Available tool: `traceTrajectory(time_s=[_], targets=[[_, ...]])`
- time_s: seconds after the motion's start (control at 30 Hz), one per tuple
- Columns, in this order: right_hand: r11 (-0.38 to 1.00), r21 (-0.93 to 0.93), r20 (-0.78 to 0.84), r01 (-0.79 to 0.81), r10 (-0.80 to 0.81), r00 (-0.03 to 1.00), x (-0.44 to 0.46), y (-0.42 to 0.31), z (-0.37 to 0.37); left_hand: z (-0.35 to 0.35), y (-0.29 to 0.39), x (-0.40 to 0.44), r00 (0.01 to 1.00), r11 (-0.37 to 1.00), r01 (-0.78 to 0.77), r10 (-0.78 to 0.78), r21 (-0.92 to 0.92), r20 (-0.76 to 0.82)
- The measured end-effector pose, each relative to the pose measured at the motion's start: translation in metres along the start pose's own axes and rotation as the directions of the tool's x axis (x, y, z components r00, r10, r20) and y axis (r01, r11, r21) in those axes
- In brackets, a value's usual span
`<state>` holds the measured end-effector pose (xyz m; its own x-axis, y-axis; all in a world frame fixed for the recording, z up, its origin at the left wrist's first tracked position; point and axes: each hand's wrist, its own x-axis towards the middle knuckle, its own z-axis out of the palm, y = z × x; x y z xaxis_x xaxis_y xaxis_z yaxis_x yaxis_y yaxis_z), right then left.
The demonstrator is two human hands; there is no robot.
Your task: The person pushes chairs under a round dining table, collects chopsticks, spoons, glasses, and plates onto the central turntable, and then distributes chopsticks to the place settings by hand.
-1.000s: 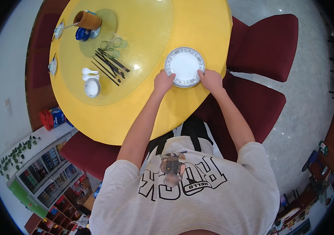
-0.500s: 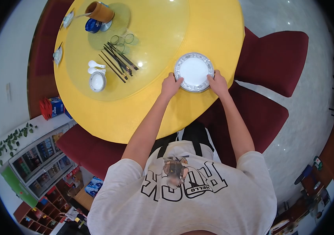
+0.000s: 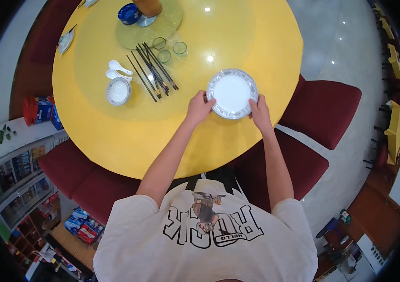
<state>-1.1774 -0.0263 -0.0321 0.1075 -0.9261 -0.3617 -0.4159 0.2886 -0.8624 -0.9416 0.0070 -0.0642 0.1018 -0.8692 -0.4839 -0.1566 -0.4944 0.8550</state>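
A white plate (image 3: 232, 94) with a grey patterned rim is held between my hands at the right front of the yellow table (image 3: 148, 150); whether more plates lie beneath it I cannot tell. My left hand (image 3: 200, 108) grips its left edge, thumb on the rim. On the opposite edge, my right hand (image 3: 260, 114) is closed the same way. To the left lie dark chopsticks (image 3: 152, 70) in a loose bunch. Beyond them stand several clear glasses (image 3: 180, 48). Small patterned bowls (image 3: 118, 91) sit further left, with two white spoons (image 3: 119, 70) beside them.
At the table's middle are a blue round container (image 3: 129, 14) and a brown cup-like holder (image 3: 149, 6). A small dish (image 3: 66, 41) lies near the left edge. Dark red chairs (image 3: 324, 110) stand around the table, close on my right and left.
My view has shifted, so the table things appear moved. Both hands still hold the plate, which now looks slightly tilted and raised from the tabletop.
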Motion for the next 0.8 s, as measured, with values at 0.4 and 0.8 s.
traceTrajectory(time_s=[0.4,0.8], targets=[[0.996,-0.086,0.196,0.018,0.000,0.981,0.099,-0.036,0.082,-0.084,-0.018,0.048,0.983,0.998,0.050,-0.058,-0.046,-0.173],[0.997,-0.053,0.127,-0.054,0.060,0.990,0.107,-0.029,0.088,-0.078,-0.030,0.070,0.958,0.977,-0.042,0.099,0.211,-0.269]])
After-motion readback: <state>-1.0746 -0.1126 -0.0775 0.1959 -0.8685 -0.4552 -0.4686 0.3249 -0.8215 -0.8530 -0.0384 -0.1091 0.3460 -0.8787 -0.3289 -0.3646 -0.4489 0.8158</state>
